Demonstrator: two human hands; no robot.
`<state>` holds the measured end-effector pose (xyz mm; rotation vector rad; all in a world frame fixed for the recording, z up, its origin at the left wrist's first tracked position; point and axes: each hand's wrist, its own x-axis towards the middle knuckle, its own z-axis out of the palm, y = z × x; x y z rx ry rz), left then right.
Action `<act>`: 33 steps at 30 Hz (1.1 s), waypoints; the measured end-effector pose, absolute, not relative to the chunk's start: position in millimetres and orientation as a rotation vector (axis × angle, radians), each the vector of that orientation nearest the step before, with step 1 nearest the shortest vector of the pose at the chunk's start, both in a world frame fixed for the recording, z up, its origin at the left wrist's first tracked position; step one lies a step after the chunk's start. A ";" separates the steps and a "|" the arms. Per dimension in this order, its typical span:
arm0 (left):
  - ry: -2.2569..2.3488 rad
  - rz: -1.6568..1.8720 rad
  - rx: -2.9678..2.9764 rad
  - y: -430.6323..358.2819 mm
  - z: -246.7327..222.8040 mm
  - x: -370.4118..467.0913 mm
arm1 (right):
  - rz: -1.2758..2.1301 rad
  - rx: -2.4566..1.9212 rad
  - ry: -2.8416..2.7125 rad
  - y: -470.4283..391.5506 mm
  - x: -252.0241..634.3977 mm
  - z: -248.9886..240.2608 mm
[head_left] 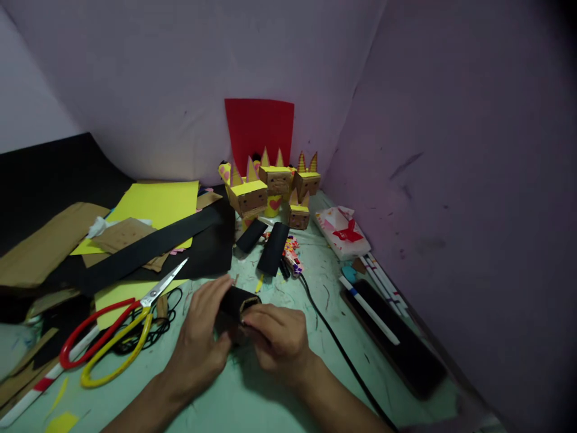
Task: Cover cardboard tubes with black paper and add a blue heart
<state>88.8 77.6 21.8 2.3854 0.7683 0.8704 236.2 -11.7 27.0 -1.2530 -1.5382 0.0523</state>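
A short black tube [235, 300] with a brown cardboard inside is held above the table, its open end facing right. My left hand [202, 331] wraps round its left side, fingers over the top and thumb below. My right hand [279, 337] pinches the rim at the open end. Just beyond my hands lie two more black tubes, a smaller one [251, 235] and a longer one [273, 249]. Scissors [146, 304] with one red and one yellow handle lie partly open to the left of my left hand.
Several small cardboard figures [250, 198] with pointed ears stand before a red sheet [260, 129]. Yellow paper [157, 201], black strips and black cord [157, 334] lie left. A black case [396, 343], white pens and a cable [338, 343] lie right, beside the wall.
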 end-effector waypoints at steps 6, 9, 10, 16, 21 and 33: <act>0.971 0.735 1.939 74.0 28.4 93.4 | 0.127 -1.149 -1.288 -16.5 235.2 30.9; 0.992 0.694 1.800 70.2 34.5 95.4 | 0.313 -1.175 -1.109 -13.4 236.8 30.0; 0.973 0.685 1.793 68.9 35.6 95.9 | 0.387 -1.177 -1.090 -11.9 237.2 29.6; 0.849 0.620 1.835 65.8 31.0 96.4 | 0.569 -1.208 -1.161 -6.2 237.8 29.5; 0.820 0.645 1.852 67.0 27.3 95.8 | 0.552 -1.190 -1.185 -5.3 237.0 29.9; 0.795 0.710 1.931 69.1 21.3 93.5 | 0.530 -1.125 -1.246 -4.0 236.5 28.7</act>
